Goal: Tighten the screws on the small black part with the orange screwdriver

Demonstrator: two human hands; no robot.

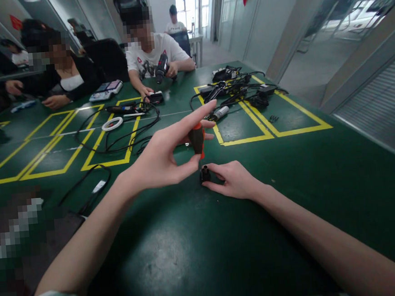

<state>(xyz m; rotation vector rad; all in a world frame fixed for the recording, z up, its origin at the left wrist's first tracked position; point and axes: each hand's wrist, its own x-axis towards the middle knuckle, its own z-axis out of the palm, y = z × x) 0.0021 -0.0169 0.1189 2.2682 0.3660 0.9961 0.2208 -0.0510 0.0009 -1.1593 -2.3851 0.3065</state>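
Observation:
My left hand (170, 152) grips the dark and orange handle of a screwdriver (197, 141), which stands upright with its thin shaft pointing down. Below it, my right hand (232, 179) pinches a small black part with a short round stub (205, 174) against the table top. The shaft comes down at this part, but whether its tip sits inside cannot be seen. On the table just in front of my right hand lies a tiny speck (217, 201), too small to name.
Yellow tape (248, 140) marks rectangles on the green table (206, 256). Black cables and adapters (258, 95) are heaped at the back right; a white tape ring (112, 123) and looped cables lie left. Across the table, a person holds a power drill (161, 68); another sits further left.

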